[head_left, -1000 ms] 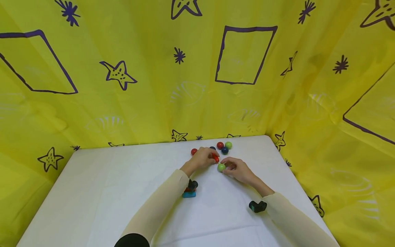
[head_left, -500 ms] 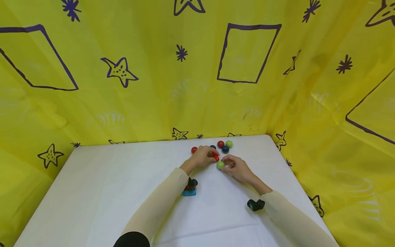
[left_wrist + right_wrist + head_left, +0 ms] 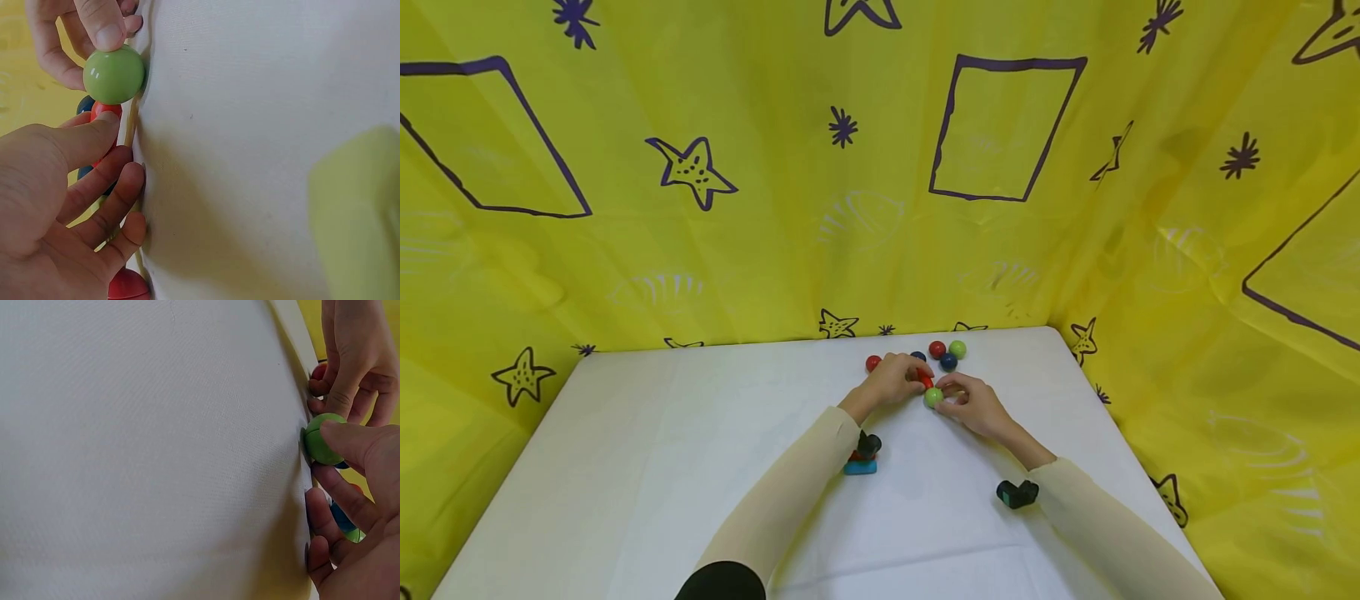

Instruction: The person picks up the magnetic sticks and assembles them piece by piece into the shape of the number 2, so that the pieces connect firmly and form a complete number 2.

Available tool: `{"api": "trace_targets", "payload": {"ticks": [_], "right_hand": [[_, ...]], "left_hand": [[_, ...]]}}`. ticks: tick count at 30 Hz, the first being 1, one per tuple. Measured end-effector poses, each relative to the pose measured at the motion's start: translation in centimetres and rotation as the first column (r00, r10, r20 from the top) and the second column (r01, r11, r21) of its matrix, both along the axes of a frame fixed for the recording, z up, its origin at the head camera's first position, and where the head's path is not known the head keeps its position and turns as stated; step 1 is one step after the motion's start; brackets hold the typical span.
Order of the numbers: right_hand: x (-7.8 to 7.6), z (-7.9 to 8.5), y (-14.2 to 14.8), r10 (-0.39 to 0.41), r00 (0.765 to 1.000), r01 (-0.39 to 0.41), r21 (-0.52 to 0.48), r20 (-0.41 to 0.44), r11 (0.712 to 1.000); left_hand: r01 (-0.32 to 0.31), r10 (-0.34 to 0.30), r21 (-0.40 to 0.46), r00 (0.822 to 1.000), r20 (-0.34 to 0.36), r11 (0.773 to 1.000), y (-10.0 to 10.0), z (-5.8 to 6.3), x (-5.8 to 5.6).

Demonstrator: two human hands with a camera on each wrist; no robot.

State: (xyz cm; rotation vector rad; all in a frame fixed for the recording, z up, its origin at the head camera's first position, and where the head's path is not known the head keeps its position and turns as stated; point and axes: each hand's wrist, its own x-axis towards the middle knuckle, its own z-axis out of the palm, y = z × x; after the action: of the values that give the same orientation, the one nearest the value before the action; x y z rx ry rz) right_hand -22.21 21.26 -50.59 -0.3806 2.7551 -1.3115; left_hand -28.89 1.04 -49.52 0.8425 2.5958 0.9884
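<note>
My right hand (image 3: 977,407) pinches a glossy light green ball (image 3: 933,397) between thumb and fingers, low at the white tabletop. In the right wrist view the green ball (image 3: 322,439) shows a thin seam line. Just to its left, my left hand (image 3: 891,379) holds a small elongated red piece (image 3: 926,380) with thumb and forefinger. In the left wrist view the red piece (image 3: 105,111) meets the green ball (image 3: 114,75) edge to edge; the fingers of my left hand (image 3: 69,187) cover most of it.
Behind the hands lie a red ball (image 3: 937,350), a green ball (image 3: 957,349) and a dark blue ball (image 3: 948,362). Another red ball (image 3: 873,363) and a partly hidden blue ball (image 3: 918,357) sit by my left hand. A light blue block (image 3: 860,468) lies below my left wrist. Yellow patterned curtain (image 3: 760,208) surrounds the white table (image 3: 662,467).
My right hand has moved slightly left and away from me with the green ball, closing the gap to the red piece. My left hand stays nearly still.
</note>
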Motion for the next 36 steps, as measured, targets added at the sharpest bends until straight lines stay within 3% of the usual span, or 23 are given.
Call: {"api": "trace_targets", "payload": {"ticks": [14, 20, 29, 36], "right_hand": [[0.0, 0.2, -0.4, 0.01, 1.0, -0.01, 0.007, 0.02, 1.0], [-0.3, 0.2, -0.1, 0.023, 0.999, -0.024, 0.019, 0.032, 1.0], [-0.4, 0.3, 0.1, 0.039, 0.998, -0.04, 0.023, 0.046, 0.999], [-0.6, 0.3, 0.3, 0.038, 0.998, -0.04, 0.041, 0.043, 0.998]], "left_hand": [[0.003, -0.003, 0.028, 1.0, 0.005, 1.0, -1.0, 0.3, 0.1], [0.041, -0.04, 0.031, 0.999, -0.035, 0.999, -2.2, 0.7, 0.0], [0.098, -0.096, 0.019, 0.992, -0.088, 0.995, -5.2, 1.5, 0.6], [0.089, -0.087, 0.029, 0.994, -0.062, 0.996, -8.4, 1.9, 1.6]]}}
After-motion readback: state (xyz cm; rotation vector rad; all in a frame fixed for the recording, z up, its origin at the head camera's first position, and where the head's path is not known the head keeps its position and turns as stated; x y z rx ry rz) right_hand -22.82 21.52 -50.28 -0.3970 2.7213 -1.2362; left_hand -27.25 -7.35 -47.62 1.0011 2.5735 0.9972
